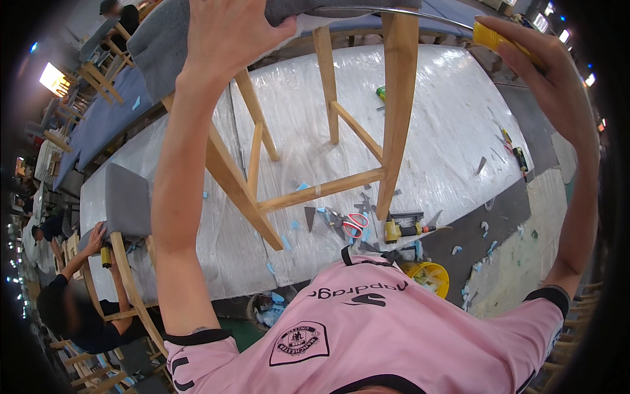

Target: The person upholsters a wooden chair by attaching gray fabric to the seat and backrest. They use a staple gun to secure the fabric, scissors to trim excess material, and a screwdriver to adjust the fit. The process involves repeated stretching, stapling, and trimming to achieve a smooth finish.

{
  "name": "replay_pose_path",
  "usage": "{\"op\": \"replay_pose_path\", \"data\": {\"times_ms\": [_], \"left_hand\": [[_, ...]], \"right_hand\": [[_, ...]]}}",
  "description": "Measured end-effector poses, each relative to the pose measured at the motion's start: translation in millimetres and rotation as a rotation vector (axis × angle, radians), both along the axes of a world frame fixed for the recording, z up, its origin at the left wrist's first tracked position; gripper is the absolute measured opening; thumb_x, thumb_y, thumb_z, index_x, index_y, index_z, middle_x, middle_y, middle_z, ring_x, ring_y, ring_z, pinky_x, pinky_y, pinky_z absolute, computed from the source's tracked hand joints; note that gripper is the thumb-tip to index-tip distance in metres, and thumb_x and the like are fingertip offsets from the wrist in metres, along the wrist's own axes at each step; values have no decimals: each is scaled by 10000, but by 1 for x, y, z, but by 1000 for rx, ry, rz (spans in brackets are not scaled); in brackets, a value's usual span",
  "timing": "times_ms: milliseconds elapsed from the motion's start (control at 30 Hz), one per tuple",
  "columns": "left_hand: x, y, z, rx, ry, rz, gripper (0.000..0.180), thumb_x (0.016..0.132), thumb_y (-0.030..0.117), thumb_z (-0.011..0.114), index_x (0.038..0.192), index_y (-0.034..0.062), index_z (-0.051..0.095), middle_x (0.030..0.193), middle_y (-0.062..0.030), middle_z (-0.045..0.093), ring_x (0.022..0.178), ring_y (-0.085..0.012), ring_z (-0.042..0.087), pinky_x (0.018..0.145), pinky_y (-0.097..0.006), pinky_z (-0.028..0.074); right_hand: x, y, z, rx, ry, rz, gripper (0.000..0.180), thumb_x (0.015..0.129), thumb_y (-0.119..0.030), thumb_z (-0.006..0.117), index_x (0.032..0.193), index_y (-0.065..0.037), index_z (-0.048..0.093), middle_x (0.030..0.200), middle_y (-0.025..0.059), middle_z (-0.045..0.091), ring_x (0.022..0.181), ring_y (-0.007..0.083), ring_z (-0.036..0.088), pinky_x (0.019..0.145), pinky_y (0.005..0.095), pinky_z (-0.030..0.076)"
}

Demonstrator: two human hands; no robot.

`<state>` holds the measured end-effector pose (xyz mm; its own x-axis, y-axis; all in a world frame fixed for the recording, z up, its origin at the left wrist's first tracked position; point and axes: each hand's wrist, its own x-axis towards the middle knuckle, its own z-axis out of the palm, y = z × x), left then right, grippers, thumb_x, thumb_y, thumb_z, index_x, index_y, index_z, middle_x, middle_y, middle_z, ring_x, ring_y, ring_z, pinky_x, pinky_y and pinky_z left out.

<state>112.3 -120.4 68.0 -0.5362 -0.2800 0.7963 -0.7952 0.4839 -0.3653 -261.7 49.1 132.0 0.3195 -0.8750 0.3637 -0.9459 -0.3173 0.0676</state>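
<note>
A wooden chair (397, 98) with a grey upholstered seat (164, 52) stands upright on the plastic-covered table in front of me. My left hand (230, 29) lies on the grey fabric, thumb spread, its fingertips cut off by the top of the picture. In my right hand (545, 59) is the yellow handle of a screwdriver (420, 14). Its long thin metal shaft reaches left to the underside of the seat, where white lining shows; fabric hides the tip. Below the chair lie red-handled scissors (355, 225) and a yellow staple gun (401, 230).
Plastic film covers the table (453, 118), strewn with dark and blue scraps. A yellow bucket (443, 277) stands at its near edge. At left, another person (72, 308) handles a grey chair (128, 197). A cutter-like tool (520, 161) lies on the right edge.
</note>
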Motion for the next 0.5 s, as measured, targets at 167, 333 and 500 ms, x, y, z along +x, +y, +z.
{"op": "replay_pose_path", "data": {"times_ms": [167,333,500], "left_hand": [[-3,-8,-2,6,68,12,893,665,362,821,1461,115,498,1379,-211,502,1315,-391,431,1159,-533,296],[-7,-12,-7,1,87,-25,891,657,348,821,1458,119,505,1367,-209,509,1314,-390,435,1162,-527,296],[-1,-9,-7,-21,68,-12,900,653,343,829,1462,123,501,1357,-205,509,1313,-390,432,1162,-527,296]], "right_hand": [[29,-15,4,153,-178,-37,313,1029,-245,628,1313,-129,689,1082,125,726,955,214,678,854,353,522],[106,8,41,255,-82,-226,332,981,-256,678,1197,-8,726,879,138,740,740,204,668,638,344,484],[90,-5,4,-308,331,-93,288,922,-181,725,1187,-68,737,848,71,680,714,174,627,636,335,469]]}}
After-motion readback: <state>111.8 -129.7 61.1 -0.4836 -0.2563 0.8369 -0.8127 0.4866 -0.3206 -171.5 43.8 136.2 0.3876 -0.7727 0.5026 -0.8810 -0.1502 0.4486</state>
